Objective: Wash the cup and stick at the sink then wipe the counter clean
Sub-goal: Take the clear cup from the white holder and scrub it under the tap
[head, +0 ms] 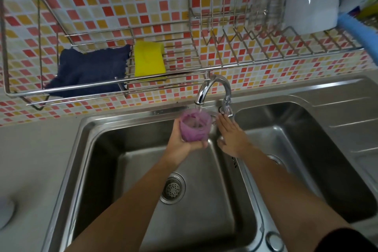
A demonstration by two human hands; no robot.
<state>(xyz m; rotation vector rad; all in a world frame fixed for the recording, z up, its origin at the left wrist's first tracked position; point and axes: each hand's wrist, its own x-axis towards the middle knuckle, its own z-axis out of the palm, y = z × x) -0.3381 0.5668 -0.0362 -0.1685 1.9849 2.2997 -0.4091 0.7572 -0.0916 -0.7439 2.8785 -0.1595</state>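
A clear cup (194, 126) smeared with purple residue is held under the chrome faucet (212, 90), and water runs into it. My left hand (184, 141) grips the cup from below, over the left basin of the steel sink (98, 149). My right hand (230, 135) lies flat with fingers apart, its fingertips at the faucet handle (225, 108). No stick shows in this view.
A wire rack on the tiled wall holds a dark blue cloth (90, 69) and a yellow sponge (149, 59). A dish rack at the upper right carries a white bowl (313, 0) and a glass. The grey counter (36, 149) runs left of the sink; the drain (172, 188) sits below my arms.
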